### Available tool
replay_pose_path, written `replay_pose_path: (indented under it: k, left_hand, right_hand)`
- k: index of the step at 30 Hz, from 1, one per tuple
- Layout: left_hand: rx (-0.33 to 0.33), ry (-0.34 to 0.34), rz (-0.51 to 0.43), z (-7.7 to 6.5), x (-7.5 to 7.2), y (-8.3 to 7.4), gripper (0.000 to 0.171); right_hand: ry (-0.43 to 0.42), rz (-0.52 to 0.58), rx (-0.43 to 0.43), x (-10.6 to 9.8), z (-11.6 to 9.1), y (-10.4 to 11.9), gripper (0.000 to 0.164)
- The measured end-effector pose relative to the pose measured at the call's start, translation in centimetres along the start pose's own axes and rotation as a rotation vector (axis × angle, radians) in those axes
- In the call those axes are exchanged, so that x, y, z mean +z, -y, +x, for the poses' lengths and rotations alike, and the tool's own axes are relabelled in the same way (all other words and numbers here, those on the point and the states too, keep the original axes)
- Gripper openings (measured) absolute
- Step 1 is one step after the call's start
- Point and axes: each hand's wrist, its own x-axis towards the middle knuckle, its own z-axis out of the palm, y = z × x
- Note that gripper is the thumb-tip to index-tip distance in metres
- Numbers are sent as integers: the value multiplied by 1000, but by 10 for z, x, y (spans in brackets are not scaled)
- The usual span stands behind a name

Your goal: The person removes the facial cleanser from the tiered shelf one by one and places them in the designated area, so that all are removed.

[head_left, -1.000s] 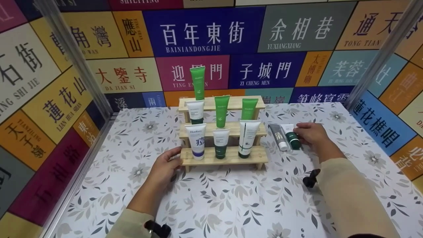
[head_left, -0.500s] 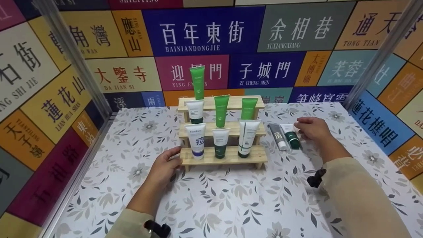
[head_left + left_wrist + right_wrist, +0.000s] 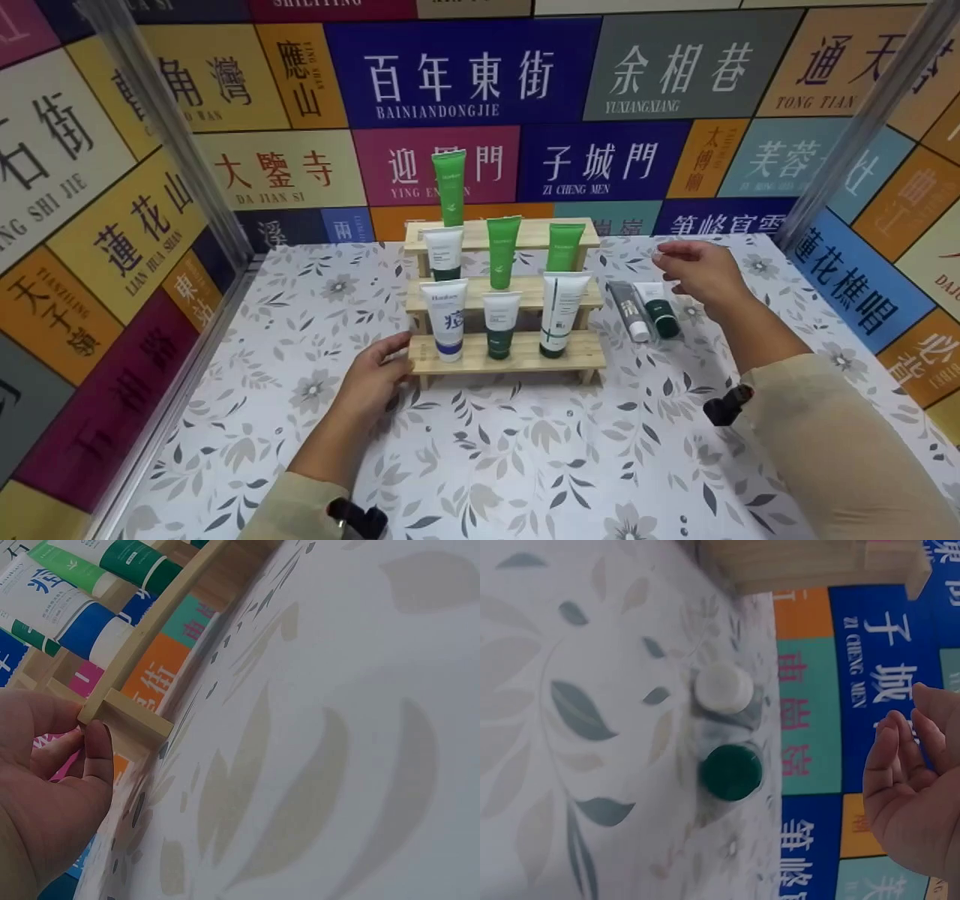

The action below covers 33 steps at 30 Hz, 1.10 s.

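My left hand (image 3: 373, 375) pinches the left end of the lowest board of a tiered wooden display stand (image 3: 525, 366). In the left wrist view, thumb and fingers meet at that board's corner (image 3: 124, 667). Skincare tubes stand cap-down on it: a white tube with blue lettering (image 3: 448, 315), a small white and dark green tube (image 3: 502, 322) and a green-striped white tube (image 3: 565, 311) in front. My right hand (image 3: 701, 274) hovers with loosely bent fingers, holding nothing, beyond two lying tubes: a grey one (image 3: 628, 309) and a white and dark green one (image 3: 658, 309).
Higher on the stand are a white and green tube (image 3: 445, 251) and green tubes (image 3: 502, 251), one topmost (image 3: 449, 187). A floral cloth (image 3: 480, 450) covers the table. Panels with printed place names (image 3: 465, 75) enclose the back and sides.
My right hand has moved up and back, away from the lying white and dark green tube it was beside. The left hand and the stand have stayed in place.
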Motion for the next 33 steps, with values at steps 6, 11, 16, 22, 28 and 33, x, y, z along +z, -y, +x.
replay_pose_path:
  k: [6,11,16,22,28,33]
  left_hand:
    - [-42,-15,26,0,0,-2,54]
    - [-44,-22,23,1,0,-2,53]
    - [-28,-14,22,1,0,-1,54]
    - [-39,-7,3,1,-1,-1,52]
    - [-18,3,9,0,-1,1,53]
    - [-23,-1,7,1,0,1,53]
  right_hand:
    - [19,5,-10,7,-10,24,62]
    - [26,20,-25,13,-17,45,56]
    - [33,52,-91,18,-21,68,54]
    - [39,100,-187,24,-23,99,46]
    - [49,154,-225,34,-23,133,41]
    - [75,161,-211,48,-20,158,41]
